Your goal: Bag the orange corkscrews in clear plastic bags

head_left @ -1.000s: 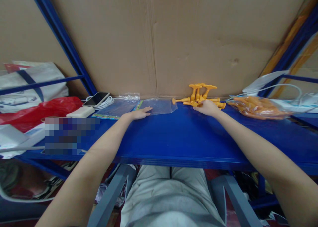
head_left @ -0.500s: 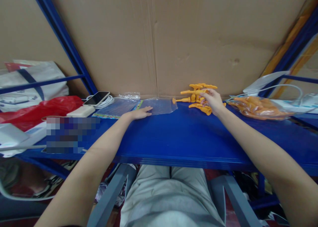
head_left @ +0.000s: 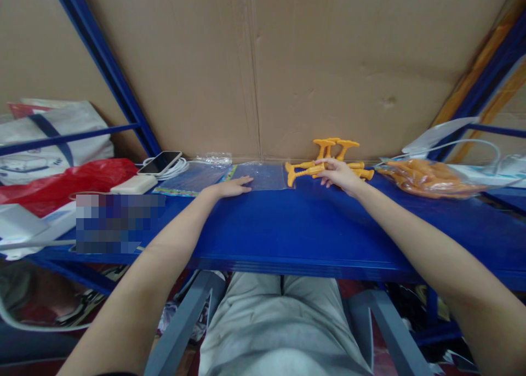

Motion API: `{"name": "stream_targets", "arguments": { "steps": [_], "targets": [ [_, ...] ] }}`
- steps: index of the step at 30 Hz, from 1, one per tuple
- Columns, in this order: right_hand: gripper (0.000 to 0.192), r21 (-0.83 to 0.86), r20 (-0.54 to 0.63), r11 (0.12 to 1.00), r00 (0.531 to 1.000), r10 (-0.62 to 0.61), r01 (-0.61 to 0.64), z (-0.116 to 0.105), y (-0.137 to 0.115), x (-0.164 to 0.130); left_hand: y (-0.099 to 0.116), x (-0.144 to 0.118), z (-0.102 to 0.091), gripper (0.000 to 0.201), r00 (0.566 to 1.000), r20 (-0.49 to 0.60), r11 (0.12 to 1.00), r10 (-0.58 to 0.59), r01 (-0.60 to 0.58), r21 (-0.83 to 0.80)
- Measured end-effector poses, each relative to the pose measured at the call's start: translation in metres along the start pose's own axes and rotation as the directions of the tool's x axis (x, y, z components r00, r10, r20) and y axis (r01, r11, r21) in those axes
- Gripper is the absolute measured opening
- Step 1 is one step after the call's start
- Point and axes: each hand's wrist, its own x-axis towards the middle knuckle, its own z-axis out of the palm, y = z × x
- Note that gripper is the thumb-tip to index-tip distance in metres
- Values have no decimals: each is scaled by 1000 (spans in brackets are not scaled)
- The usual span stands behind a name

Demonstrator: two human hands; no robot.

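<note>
The right hand (head_left: 337,174) has its fingers closed lightly round one orange peg (head_left: 306,171), holding it level just above the blue bench (head_left: 287,222), flat head pointing towards the clear bag (head_left: 263,176). The peg's head is at the bag's right edge; whether it touches the bag I cannot tell. Behind the right hand lies a small heap of pegs (head_left: 341,151), some upright on their heads, some flat, close to the cardboard wall (head_left: 263,63).

The left hand (head_left: 230,188) lies flat and open, palm down, fingertips on the near left corner of the bag, gripping nothing. The bag lies flat on the bench, between the two hands.

Left of the bag are a printed plastic sleeve (head_left: 191,178), then a phone (head_left: 159,163) lying on a white cable (head_left: 175,170), a white power bank (head_left: 133,185) and a red plastic bag (head_left: 61,184). Well to the right of the bag, past the heap, is a sack of orange parts (head_left: 427,177) on the bench
</note>
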Motion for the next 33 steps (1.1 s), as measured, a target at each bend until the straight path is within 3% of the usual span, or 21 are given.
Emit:
{"name": "stream_targets", "arguments": {
  "steps": [5,15,22,26,28,30,33],
  "targets": [
    [34,-46,5,998,999,34,-34,-1,5,2,-3,3,1,75,1000,-13,1000,19,-19,2],
    [28,-62,200,997,979,-39,52,8,11,-4,-2,-1,-2,73,999,1,999,47,-47,-13],
    [31,-122,70,991,996,-49,58,7,18,3,-2,0,-2,65,992,-39,993,118,-117,25],
    [29,-137,60,990,998,-28,36,7,17,2,7,0,1,61,982,-142,988,125,-109,112],
    [28,-137,80,990,996,-34,45,6,17,2,18,0,1,58,952,-266,978,154,-109,177],
    [26,-145,103,988,994,-32,47,5,17,1,32,1,0,57,893,-377,956,248,-161,246],
    [25,-178,125,984,992,-11,33,6,17,1,55,6,-4,56,832,-347,880,433,-307,363]
  ]
}}
